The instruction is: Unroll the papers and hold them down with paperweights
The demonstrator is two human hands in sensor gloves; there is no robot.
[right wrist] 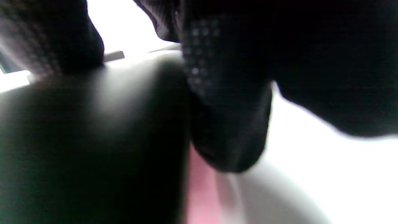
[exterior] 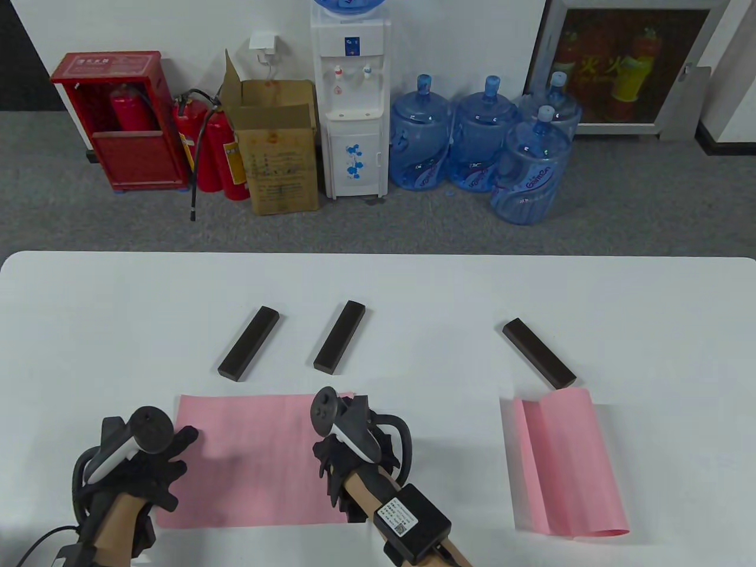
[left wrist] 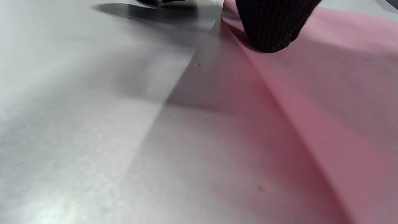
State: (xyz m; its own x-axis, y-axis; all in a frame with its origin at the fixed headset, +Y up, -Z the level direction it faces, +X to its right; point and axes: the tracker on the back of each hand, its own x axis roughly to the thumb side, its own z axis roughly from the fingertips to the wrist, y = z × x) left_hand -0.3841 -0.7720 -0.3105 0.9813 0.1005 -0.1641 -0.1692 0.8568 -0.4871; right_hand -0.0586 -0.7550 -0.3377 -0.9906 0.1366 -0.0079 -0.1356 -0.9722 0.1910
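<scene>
On the white table (exterior: 378, 283) a pink sheet (exterior: 254, 466) lies flat under both hands, the left hand (exterior: 150, 466) pressing its left edge with spread fingers, the right hand (exterior: 354, 449) gripping a dark block, largely hidden, at its right edge.

Black knit sensor gloves on both, the weave dotted with small pale studs in the right wrist view. Left hand (exterior: 150, 466): a dark grey tracker (exterior: 133, 440) with a round head and a pale stripe along the handle, ringed by a black loop; a black cable (exterior: 35, 540) trailing off the wrist. Right hand (exterior: 354, 455): a matching tracker (exterior: 342, 422) with buttons on its face; a black box (exterior: 411, 522) with a white printed label strapped to the forearm.
</scene>
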